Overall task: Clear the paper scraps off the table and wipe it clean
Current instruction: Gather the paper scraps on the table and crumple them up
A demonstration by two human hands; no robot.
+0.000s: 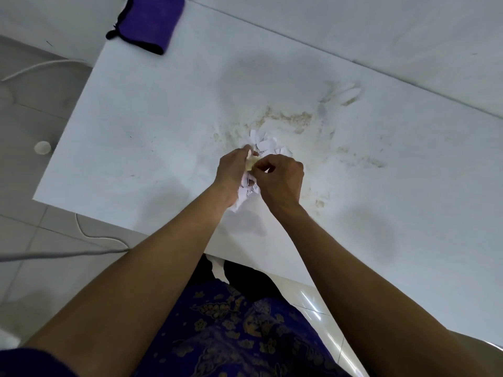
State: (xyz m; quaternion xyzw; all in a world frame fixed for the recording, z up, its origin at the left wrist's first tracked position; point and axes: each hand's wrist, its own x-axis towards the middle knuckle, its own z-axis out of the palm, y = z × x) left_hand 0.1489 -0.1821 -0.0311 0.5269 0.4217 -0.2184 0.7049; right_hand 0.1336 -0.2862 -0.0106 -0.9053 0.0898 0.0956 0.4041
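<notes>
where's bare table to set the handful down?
Bare: the left half of the table, between the purple cloth and the near-left corner; also the near-right area by the front edge. Crowded: paper scraps just beyond the hands, left hand, right hand, with yellowish crumbs and more scraps far right.

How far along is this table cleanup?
Early on. The left hand already holds a bunch of paper scraps and the right hand is adding one. More scraps remain beyond the hands, brownish crumbs still smear the table, and the purple cloth lies untouched.
</notes>
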